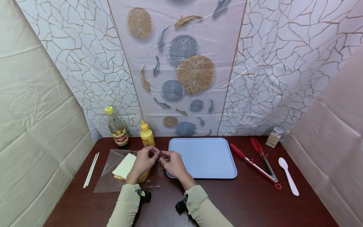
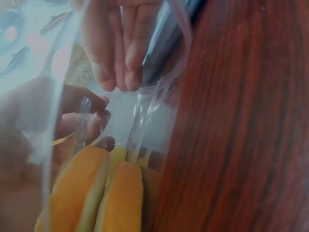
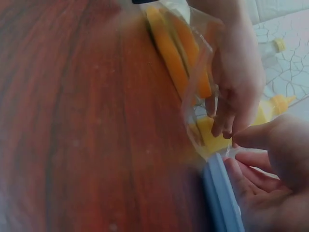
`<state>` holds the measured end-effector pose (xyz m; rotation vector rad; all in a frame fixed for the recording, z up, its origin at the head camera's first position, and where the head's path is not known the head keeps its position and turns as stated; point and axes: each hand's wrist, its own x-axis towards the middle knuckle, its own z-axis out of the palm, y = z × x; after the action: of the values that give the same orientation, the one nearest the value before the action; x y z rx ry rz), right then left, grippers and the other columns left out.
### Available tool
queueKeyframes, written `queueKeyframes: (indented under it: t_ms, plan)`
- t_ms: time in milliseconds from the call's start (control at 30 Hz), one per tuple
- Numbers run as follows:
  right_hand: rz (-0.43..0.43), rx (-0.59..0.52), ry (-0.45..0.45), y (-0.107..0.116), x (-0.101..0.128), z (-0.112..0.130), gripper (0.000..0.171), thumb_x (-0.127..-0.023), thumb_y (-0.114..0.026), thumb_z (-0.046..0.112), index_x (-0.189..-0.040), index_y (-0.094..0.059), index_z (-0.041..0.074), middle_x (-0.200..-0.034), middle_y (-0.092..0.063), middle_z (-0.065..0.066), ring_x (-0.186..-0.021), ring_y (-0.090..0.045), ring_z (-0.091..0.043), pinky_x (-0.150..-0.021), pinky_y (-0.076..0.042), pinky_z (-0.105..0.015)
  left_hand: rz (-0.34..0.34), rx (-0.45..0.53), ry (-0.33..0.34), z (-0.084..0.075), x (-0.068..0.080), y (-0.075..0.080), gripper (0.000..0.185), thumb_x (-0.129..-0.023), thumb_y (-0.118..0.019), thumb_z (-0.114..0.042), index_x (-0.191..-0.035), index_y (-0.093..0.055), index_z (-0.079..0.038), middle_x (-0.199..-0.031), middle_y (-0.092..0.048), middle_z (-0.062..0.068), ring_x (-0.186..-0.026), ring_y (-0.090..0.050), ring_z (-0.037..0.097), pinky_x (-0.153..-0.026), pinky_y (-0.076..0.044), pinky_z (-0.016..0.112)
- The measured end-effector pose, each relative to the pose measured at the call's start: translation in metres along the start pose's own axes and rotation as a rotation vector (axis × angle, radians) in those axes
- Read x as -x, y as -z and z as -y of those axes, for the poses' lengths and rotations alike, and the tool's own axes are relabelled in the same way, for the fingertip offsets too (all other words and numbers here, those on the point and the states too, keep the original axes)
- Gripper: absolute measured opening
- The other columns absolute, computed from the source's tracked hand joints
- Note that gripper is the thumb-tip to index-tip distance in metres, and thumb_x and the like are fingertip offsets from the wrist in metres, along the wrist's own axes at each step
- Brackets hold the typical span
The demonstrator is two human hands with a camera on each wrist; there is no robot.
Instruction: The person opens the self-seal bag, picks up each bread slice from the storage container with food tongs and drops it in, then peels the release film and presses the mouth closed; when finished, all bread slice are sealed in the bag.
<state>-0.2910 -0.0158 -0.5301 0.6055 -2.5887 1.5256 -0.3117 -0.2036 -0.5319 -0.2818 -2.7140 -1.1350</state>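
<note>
Both hands pinch the mouth of a clear bag of bread at the near left of the worktop.

The dark wooden worktop carries a pale blue tray at the centre, bare and just at 3 o'clock of the hands, near enough to receive whatever comes out of the bag. The clear plastic bag lies flat at 9 o'clock of the tray with its mouth turned toward it, sliced bread stacked inside. The left hand comes in from 6 o'clock, wrist raised over the loaf, fingertips curled and nipping the bag's edge. The right hand meets it from 4 o'clock, thumb and fingers pinched on the opposite lip, so the film is stretched between them. A yellow squeeze bottle stands at 12 o'clock of the hands.
</note>
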Motion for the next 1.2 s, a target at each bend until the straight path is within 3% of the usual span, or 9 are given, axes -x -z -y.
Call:
queueKeyframes:
  t_ms: [200,333,633,900,1200]
  plan:
    - [-0.015,-0.022,-0.007,-0.001,-0.003,0.0,0.032,-0.105,-0.071,0.01,-0.133,-0.074,-0.003,-0.116,-0.079,-0.017,-0.102,-0.079,-0.028,-0.086,-0.066,-0.033,0.043,0.02,-0.008,0.0,-0.001,0.003,0.004,-0.102,-0.076,-0.015,-0.102,-0.079,-0.017,-0.099,-0.079,0.0,-0.101,-0.072,0.019,-0.097,-0.057,0.046]
    - [-0.053,-0.013,-0.035,-0.003,-0.006,-0.001,0.024,-0.104,-0.071,0.011,-0.125,-0.079,0.002,-0.109,-0.082,-0.013,-0.097,-0.08,-0.023,-0.082,-0.065,-0.029,0.054,0.027,0.012,0.0,-0.002,0.003,0.003,-0.102,-0.076,-0.018,-0.103,-0.079,-0.018,-0.099,-0.08,-0.002,-0.1,-0.072,0.017,-0.096,-0.056,0.043]
    - [-0.078,-0.01,-0.043,-0.006,-0.011,-0.002,0.018,-0.103,-0.073,0.01,-0.116,-0.082,0.003,-0.104,-0.083,-0.011,-0.09,-0.081,-0.021,-0.077,-0.065,-0.026,0.001,0.116,0.023,0.003,0.0,0.004,0.007,-0.1,-0.079,-0.018,-0.106,-0.075,-0.016,-0.1,-0.081,0.0,-0.102,-0.075,0.019,-0.099,-0.055,0.047]
    - [-0.09,-0.011,-0.039,-0.007,-0.011,-0.005,0.02,-0.103,-0.074,0.012,-0.119,-0.082,0.004,-0.103,-0.084,-0.01,-0.091,-0.081,-0.02,-0.078,-0.065,-0.026,0.024,0.192,-0.008,0.003,0.0,0.006,0.016,-0.098,-0.08,-0.011,-0.112,-0.073,-0.011,-0.1,-0.083,0.002,-0.106,-0.076,0.022,-0.104,-0.055,0.052]
    - [-0.137,0.055,-0.01,-0.009,-0.011,-0.004,0.012,-0.101,-0.078,0.016,-0.105,-0.087,0.009,-0.096,-0.085,-0.005,-0.081,-0.079,-0.014,-0.069,-0.06,-0.021,0.054,0.249,-0.042,0.007,0.001,0.009,0.025,-0.098,-0.08,-0.007,-0.12,-0.07,0.001,-0.101,-0.084,0.007,-0.105,-0.079,0.026,-0.101,-0.057,0.051]
